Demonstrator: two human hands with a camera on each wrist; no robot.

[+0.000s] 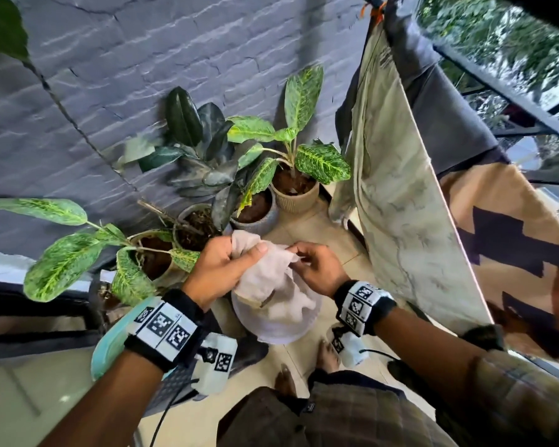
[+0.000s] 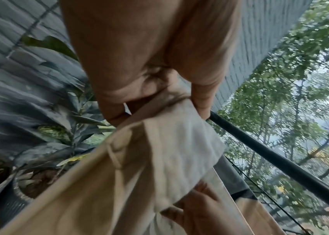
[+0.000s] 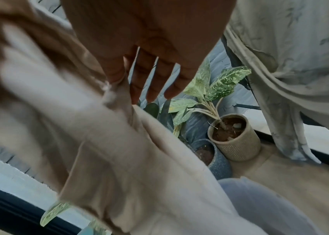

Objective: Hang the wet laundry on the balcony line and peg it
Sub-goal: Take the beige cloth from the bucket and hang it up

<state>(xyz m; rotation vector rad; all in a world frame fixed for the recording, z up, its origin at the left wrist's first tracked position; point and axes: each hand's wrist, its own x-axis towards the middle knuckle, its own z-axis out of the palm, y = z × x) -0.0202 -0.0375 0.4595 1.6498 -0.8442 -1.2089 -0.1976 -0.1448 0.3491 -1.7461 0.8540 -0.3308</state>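
A damp pale beige cloth (image 1: pixel 265 275) is bunched between both hands above a white bucket (image 1: pixel 281 330). My left hand (image 1: pixel 229 262) grips its upper left part, thumb laid over the fabric. My right hand (image 1: pixel 304 258) pinches an edge of it on the right. The left wrist view shows my left fingers (image 2: pixel 201 92) curled round the cloth (image 2: pixel 169 151). The right wrist view has my right thumb (image 3: pixel 113 73) pressed on the cloth (image 3: pixel 99 143), the other fingers stretched out. An orange peg (image 1: pixel 377 11) holds hung laundry at the top right.
A pale green marbled sheet (image 1: pixel 397 195), a dark grey garment (image 1: pixel 439 111) and a tan patterned cloth (image 1: pixel 510 221) hang on the right by the black railing (image 1: pixel 504 88). Several potted plants (image 1: pixel 291 188) stand against the grey brick wall (image 1: pixel 142 75). My bare feet (image 1: pixel 328 353) stand behind the bucket.
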